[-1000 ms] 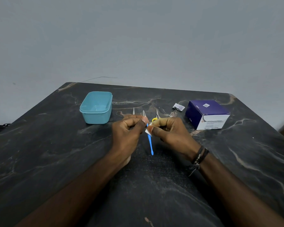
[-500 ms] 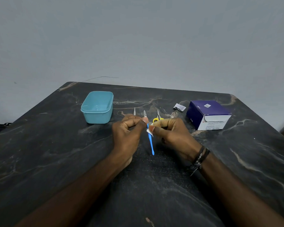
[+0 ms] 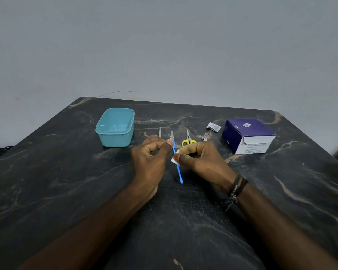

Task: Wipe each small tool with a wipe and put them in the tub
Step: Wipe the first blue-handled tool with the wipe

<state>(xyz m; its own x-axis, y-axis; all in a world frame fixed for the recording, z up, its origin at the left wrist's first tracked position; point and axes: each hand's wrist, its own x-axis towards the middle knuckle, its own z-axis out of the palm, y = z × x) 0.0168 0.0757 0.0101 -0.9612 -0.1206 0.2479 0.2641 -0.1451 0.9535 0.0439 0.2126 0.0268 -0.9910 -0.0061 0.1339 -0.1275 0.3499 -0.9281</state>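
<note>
My left hand [image 3: 150, 160] pinches the far end of a thin blue plastic tool [image 3: 178, 170], which slants down toward me over the table. My right hand [image 3: 201, 160] pinches a small white wipe [image 3: 174, 159] folded around the tool's upper shaft. Behind my hands lie two pointed metal tools [image 3: 160, 132] [image 3: 172, 134] and small scissors with yellow handles [image 3: 188, 140], partly hidden by my fingers. A light blue tub [image 3: 115, 127] stands open to the left, with nothing visible inside.
A purple and white box [image 3: 248, 135] stands at the right of the dark marbled table [image 3: 47, 182]. A torn white wipe packet [image 3: 213, 127] and a small metal piece [image 3: 204, 139] lie beside it. A grey wall rises behind the far edge.
The wipe in my right hand has slid a little down the blue tool's shaft. My left hand keeps its pinch on the far end.
</note>
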